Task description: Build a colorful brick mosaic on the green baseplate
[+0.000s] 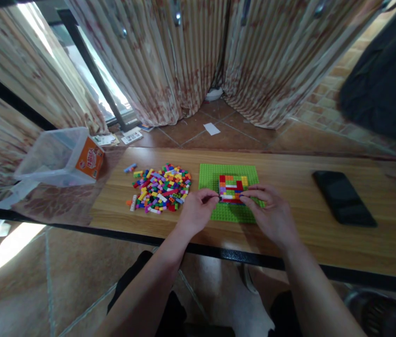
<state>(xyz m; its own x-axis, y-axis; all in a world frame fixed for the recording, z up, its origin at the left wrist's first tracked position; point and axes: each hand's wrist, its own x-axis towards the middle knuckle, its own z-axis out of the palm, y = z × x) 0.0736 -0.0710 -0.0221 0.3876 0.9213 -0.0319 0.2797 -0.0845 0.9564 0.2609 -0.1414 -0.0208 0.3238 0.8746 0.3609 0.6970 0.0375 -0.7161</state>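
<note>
With the brick build as the centre of the dial and twelve pointing away from the person, a clear plastic bin (pixel 48 164) with an orange label (pixel 90 159) stands between nine and ten, beside the surface's left end. A window (pixel 108 84) and a few papers (pixel 132 135) on the floor lie toward ten, and striped, blotched curtains (pixel 142 56) hang from there round past twelve. At nine, a heap of loose bricks (pixel 163 189) in many colours spreads over the wood-grained surface (pixel 299 210). A white sheet (pixel 211 128) lies on the reddish tiles just short of twelve. The surface is long and narrow, edged in black on the near side; at three a black phone (pixel 344 197) lies on it at a slant, and at two a dark cloth shape fills the corner. The brick build (pixel 233 187) sits on a studded green baseplate (pixel 205 175), right of the heap: a low rectangle, red at its back-left corner, yellow at back right, red and white strips across the middle and front. The left hand (pixel 200 208), at eight, has thumb and forefinger close together at the near-left corner; the right hand (pixel 271 210), at four, brings its fingertips to the near-right edge. Whether either set of fingers clamps a brick, I cannot tell.
</note>
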